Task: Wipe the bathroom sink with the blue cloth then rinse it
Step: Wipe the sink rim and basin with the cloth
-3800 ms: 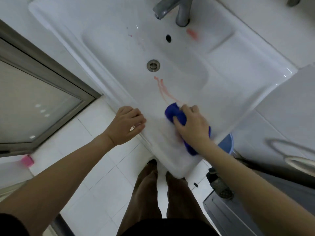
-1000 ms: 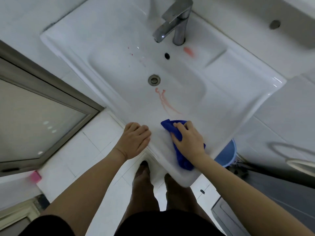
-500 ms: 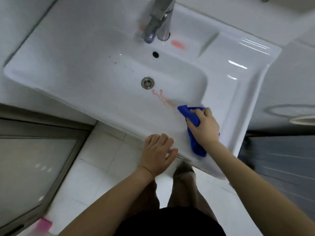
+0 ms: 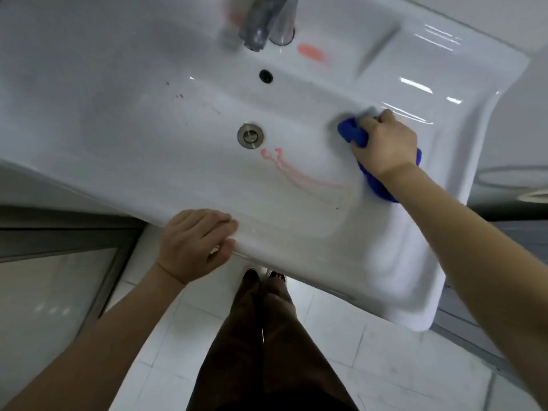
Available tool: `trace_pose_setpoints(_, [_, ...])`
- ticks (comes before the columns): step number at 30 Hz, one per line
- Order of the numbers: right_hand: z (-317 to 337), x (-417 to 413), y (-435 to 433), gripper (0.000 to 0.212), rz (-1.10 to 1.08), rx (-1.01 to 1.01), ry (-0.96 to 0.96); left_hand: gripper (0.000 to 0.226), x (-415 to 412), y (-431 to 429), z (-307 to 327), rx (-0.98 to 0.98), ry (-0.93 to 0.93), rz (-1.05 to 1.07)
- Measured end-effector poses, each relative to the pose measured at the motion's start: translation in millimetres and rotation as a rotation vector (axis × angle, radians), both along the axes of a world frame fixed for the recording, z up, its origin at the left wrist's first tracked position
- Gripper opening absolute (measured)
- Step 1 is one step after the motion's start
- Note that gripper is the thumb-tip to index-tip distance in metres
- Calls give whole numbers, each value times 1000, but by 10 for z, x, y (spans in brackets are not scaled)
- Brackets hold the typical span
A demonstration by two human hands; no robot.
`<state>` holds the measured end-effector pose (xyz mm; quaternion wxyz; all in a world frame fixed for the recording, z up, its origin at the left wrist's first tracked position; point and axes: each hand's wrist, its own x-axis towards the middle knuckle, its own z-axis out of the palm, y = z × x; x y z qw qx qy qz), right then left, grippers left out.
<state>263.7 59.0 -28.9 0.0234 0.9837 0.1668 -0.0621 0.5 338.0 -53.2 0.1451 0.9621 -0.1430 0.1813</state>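
The white bathroom sink [image 4: 124, 120] fills the upper view, its metal drain [image 4: 251, 135] near the middle. My right hand [image 4: 385, 146] grips the bunched blue cloth [image 4: 354, 134] against the bowl's right inner wall, with part of the cloth trailing under my wrist. A pink streak [image 4: 293, 173] runs from below the drain toward the right. Another pink smear [image 4: 311, 52] lies on the ledge beside the blurred metal tap [image 4: 264, 22]. My left hand [image 4: 192, 244] rests on the sink's front rim, fingers on top and thumb under the edge.
The overflow hole [image 4: 266, 76] sits below the tap. Small red specks [image 4: 179, 96] dot the bowl's left side. A framed glass panel [image 4: 53, 280] stands at lower left. My legs and shoes [image 4: 264, 277] are on white floor tiles under the sink.
My right hand has slid the cloth from the front rim up and right to the bowl's right wall. The view has moved closer. My left hand stays on the front rim.
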Motion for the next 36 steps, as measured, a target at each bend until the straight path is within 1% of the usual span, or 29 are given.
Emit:
trace_pose_setpoints(2, [-18, -147, 186, 23, 151, -187, 57, 23, 5, -28, -2, -13, 2, 0])
trace_pose_setpoints(3, [3, -324, 260, 24, 224, -230, 130, 23, -5, -16, -1, -12, 5, -13])
trace_pose_setpoints(4, [29, -518, 305, 26, 290, -243, 223, 24, -11, 15, 3, -2, 7, -34])
trace_pose_setpoints(6, [141, -891, 318, 29, 408, -185, 446, 28, -27, 106, 16, 7, 7, -32])
trace_pose_setpoints(7, [195, -982, 288, 29, 440, -152, 549, 30, -31, 174, 17, -6, 3, 19])
trace_pose_setpoints(8, [226, -955, 264, 28, 470, -154, 614, 32, -30, 252, 14, -28, -15, 105])
trace_pose_setpoints(9, [194, -817, 269, 28, 492, -181, 633, 34, -28, 331, 7, -51, -49, 194])
trace_pose_setpoints(10, [132, -612, 307, 28, 484, -211, 620, 36, -20, 394, -15, -65, -90, 252])
trace_pose_setpoints(12, [-57, -134, 420, 28, 371, -220, 522, 38, -4, 430, -80, -55, -158, 279])
trace_pose_setpoints(14, [-236, 111, 553, 24, 210, -160, 380, 38, 15, 404, -121, -58, -201, 276])
trace_pose_setpoints(15, [-314, 76, 617, 25, 175, -123, 335, 38, 27, 390, -129, -67, -217, 273])
trace_pose_setpoints(16, [-391, -57, 666, 28, 169, -77, 336, 37, 36, 388, -136, -72, -225, 273])
trace_pose_setpoints(17, [-417, -270, 708, 32, 181, -24, 396, 37, 33, 394, -141, -73, -219, 277])
trace_pose_setpoints(19, [-378, -694, 712, 32, 255, 60, 563, 36, 12, 416, -135, -73, -189, 271])
trace_pose_setpoints(20, [-354, -794, 676, 30, 310, 64, 619, 36, 9, 418, -131, -68, -184, 271])
trace_pose_setpoints(21, [-334, -764, 648, 30, 366, 30, 619, 36, 6, 415, -130, -63, -181, 276])
trace_pose_setpoints(22, [-348, -636, 635, 31, 407, -19, 569, 37, 8, 414, -128, -60, -182, 281])
trace_pose_setpoints(24, [-465, -244, 662, 36, 356, -99, 388, 37, 21, 415, -134, -54, -199, 285])
trace_pose_setpoints(25, [-544, -43, 713, 39, 277, -93, 284, 38, 25, 411, -145, -55, -206, 294])
trace_pose_setpoints(26, [-632, 84, 807, 41, 190, -40, 209, 38, 22, 406, -165, -55, -209, 301])
trace_pose_setpoints(27, [-747, 120, 954, 42, 126, 35, 186, 39, 17, 394, -178, -52, -215, 309])
trace_pose_setpoints(29, [-947, -58, 1355, 42, 97, 195, 233, 39, 19, 391, -185, -41, -220, 312])
trace_pose_setpoints(30, [-998, -236, 1528, 42, 129, 257, 281, 38, 19, 394, -179, -35, -212, 310])
trace_pose_setpoints(32, [-961, -568, 1627, 38, 286, 323, 432, 38, 19, 412, -155, -25, -195, 292])
trace_pose_setpoints(34, [-782, -635, 1330, 34, 461, 265, 569, 35, 1, 417, -136, -23, -180, 289])
trace_pose_setpoints(35, [-695, -566, 1105, 34, 522, 189, 588, 34, -4, 412, -135, -25, -180, 289])
trace_pose_setpoints(36, [-637, -448, 894, 34, 525, 102, 571, 33, 3, 408, -141, -24, -186, 292])
